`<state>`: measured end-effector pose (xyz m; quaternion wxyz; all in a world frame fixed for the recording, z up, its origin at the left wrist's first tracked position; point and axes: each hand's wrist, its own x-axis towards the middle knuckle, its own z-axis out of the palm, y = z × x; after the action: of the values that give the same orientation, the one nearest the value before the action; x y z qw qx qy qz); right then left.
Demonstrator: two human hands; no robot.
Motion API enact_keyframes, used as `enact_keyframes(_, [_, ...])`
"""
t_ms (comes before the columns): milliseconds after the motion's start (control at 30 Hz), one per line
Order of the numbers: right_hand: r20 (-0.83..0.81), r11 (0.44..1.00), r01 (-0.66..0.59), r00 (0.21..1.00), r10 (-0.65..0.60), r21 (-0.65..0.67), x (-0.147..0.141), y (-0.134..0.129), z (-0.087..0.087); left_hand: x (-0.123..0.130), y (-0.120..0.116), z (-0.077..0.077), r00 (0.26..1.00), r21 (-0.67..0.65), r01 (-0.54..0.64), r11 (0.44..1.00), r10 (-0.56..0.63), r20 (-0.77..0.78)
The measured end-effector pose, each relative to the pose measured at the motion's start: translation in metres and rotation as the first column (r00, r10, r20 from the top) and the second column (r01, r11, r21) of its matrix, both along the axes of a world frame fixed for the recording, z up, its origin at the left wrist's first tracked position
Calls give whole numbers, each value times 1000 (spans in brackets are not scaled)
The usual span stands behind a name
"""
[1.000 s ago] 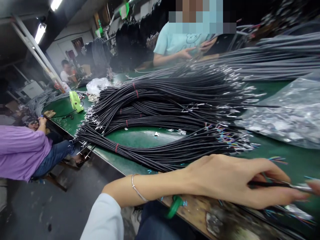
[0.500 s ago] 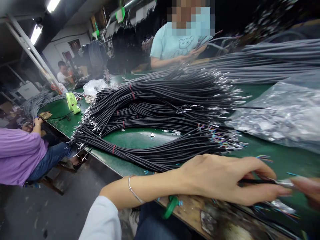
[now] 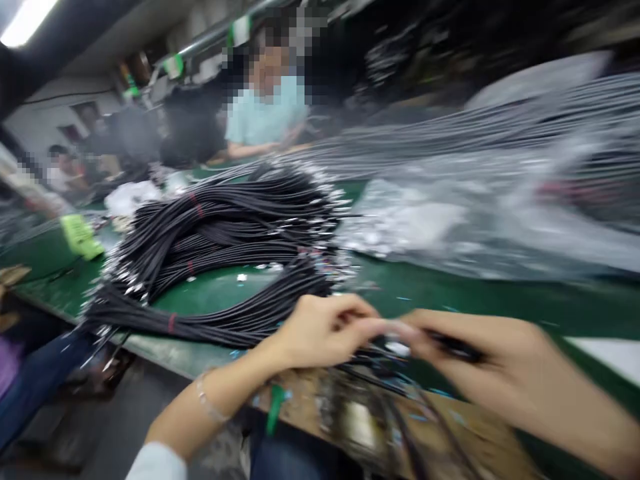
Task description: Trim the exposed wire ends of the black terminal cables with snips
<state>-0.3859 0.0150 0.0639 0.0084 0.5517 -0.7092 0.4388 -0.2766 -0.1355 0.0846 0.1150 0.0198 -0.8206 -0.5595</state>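
Note:
In the head view, my left hand [image 3: 325, 333] is closed in a pinch on a black cable, which its fingers mostly hide. The cable's pale, silvery end [image 3: 396, 327] shows between both hands' fingertips. My right hand [image 3: 500, 363] comes from the right, thumb and forefinger closed on that same end. A dark object [image 3: 460, 348] is tucked in my right palm, too blurred to name. Just left of my hands lie curved bundles of black cables [image 3: 225, 327] tied with red bands, their ends stripped and silvery. Loose cables [image 3: 415, 433] run over the wooden board below.
A clear plastic bag [image 3: 425, 227] of silvery pieces lies on the green table [image 3: 500, 300], with long grey cables [image 3: 450, 137] behind. A lime-green fan [image 3: 81, 237] stands at left. A co-worker in light blue [image 3: 267, 113] sits across; another person's purple sleeve [image 3: 9, 363] shows at left.
The view has swung right, so the bundles and people sit further left. My right hand has come fully into view. Both hands still meet at the cable's end.

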Motion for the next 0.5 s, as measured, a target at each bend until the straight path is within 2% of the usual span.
enact_keyframes(67, [18, 995, -90, 996, 90, 35, 6, -2, 16, 0, 1, 3, 1000, -3, -9, 1000, 9, 22])
enact_keyframes(133, [45, 982, -153, 988, 149, 107, 7, -4, 27, -2, 0, 7, 994, -42, 53, 998, -48, 95])
enact_keyframes(267, [160, 958, -245, 962, 222, 149, 4, 1, 34, -2, 2, 16, 974, -119, 145, 982, -121, 192])
enact_keyframes(367, [158, 949, -239, 965, 209, 207, 5, 6, 35, -1, 4, 18, 972, -136, 142, 980, -112, 206])
enact_keyframes(500, [127, 952, -169, 982, 140, 253, 5, 4, 38, -4, 2, 8, 982, -103, 110, 989, -92, 166])
